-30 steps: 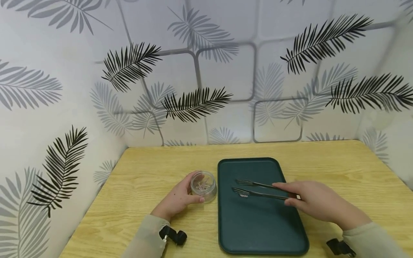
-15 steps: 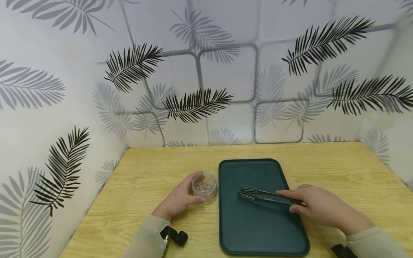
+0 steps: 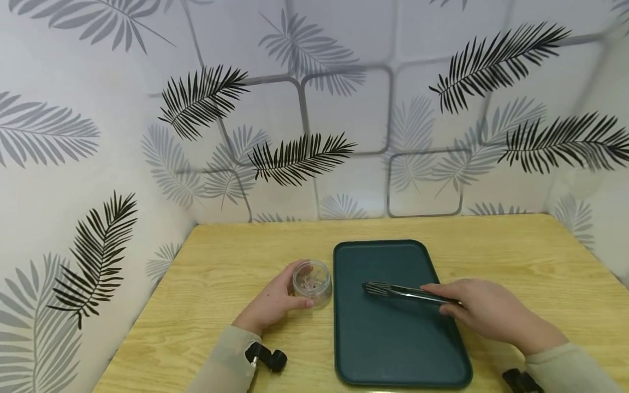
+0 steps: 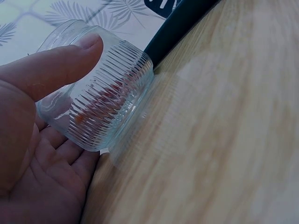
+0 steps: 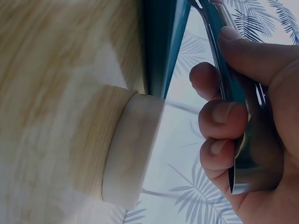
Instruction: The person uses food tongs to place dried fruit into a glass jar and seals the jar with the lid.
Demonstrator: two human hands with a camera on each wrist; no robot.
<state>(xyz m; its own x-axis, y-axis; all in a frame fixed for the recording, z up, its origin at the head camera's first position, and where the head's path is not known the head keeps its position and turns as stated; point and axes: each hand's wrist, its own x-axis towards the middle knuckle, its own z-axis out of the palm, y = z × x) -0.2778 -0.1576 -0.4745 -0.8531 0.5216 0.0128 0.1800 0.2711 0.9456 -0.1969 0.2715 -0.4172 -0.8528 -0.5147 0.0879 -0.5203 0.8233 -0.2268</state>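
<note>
My left hand (image 3: 276, 299) holds a clear glass jar (image 3: 321, 297) on the table, left of the tray. In the left wrist view the thumb lies across the ribbed side of the jar (image 4: 107, 93), and small reddish pieces show through the glass. My right hand (image 3: 491, 308) grips metal tongs (image 3: 417, 293) with slotted, fork-like ends. Their tips are together, low over the middle of a dark green tray (image 3: 393, 349). In the right wrist view the fingers curl round the handle end of the tongs (image 5: 257, 163).
The rectangular tray has a raised rim and lies on a light wooden table (image 3: 236, 256). A low, round, pale thing (image 5: 133, 149) stands on the table near the tray in the right wrist view. Leaf-patterned walls (image 3: 344, 180) enclose the back and left.
The tongs' arms have come together from spread apart, and their tips have shifted slightly right. A small pale piece seen at the tips earlier no longer shows. The left hand and jar stay put.
</note>
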